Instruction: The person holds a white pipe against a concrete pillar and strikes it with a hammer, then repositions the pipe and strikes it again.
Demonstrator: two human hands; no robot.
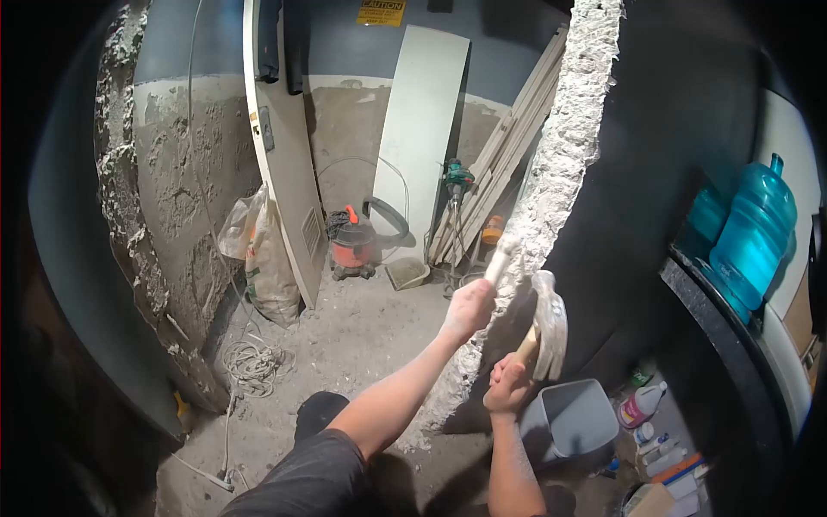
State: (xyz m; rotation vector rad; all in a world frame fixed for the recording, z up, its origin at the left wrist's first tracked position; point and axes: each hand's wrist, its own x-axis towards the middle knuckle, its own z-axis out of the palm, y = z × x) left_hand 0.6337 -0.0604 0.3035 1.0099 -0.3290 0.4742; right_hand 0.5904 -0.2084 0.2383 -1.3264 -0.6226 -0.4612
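Note:
My left hand [469,308] is wrapped round a pale, dusty chisel [497,263]. Its upper end meets the rough white broken edge of the wall [560,155]; the exact tip is hard to make out. Lower and to the right, my right hand [510,385] grips a claw hammer [551,326] by its wooden handle. The hammer's metal head stands above the fist, close to the dark wall face and apart from the chisel.
A grey bin [579,418] stands under my right hand, beside bottles [642,405]. A blue water jug [755,234] sits on a black counter at right. Beyond are a red vacuum [351,246], a leaning white panel [420,129], a sack [271,267] and coiled cord [254,366].

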